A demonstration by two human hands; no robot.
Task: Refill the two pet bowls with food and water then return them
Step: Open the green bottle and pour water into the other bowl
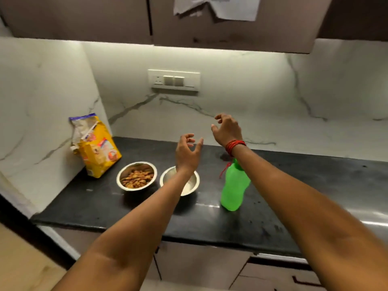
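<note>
- Pet bowls: kibble bowl (136, 176) full; second bowl (184, 182) directly beneath left hand (187, 153).
- Green bottle (235, 186) upright, below right hand (227, 129).
- Both hands open, empty.

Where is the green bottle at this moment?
In the head view the green bottle stands on the black counter, right of the second steel bowl, partly behind the right forearm.

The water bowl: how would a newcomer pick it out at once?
Start at the black counter under the wall socket. Two steel bowls sit side by side between the yellow bag and green bottle. It is the right bowl, under the left forearm, without the left bowl's brown kibble.
</note>
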